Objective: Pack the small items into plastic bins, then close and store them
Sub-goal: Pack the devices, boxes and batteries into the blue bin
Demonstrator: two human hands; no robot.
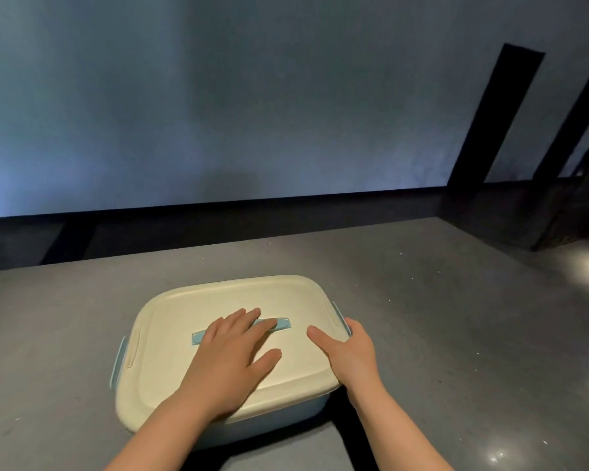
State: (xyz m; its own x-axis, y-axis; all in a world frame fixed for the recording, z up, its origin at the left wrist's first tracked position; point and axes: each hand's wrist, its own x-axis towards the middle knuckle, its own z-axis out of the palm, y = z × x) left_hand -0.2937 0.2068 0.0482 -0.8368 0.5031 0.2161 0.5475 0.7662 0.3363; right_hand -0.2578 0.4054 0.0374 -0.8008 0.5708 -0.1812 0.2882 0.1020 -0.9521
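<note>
Grey, speckled desk [422, 300] carries the plastic bin [272, 419] with its cream lid [218, 300] on. My left hand [232, 355] presses flat on the lid, grip apart, over the blue handle [283, 323]. My right hand [351, 348] clamps the bin's right edge by the blue latch [338, 312]. Behind is a bluish wall [218, 96].

Grey table [422, 300], blue-lit wall [218, 96], perhaps shadowed.

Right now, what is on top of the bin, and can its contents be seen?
The cream lid covers the bin. The left hand lies flat on it; the right hand grips its right edge. Contents are hidden.
</note>
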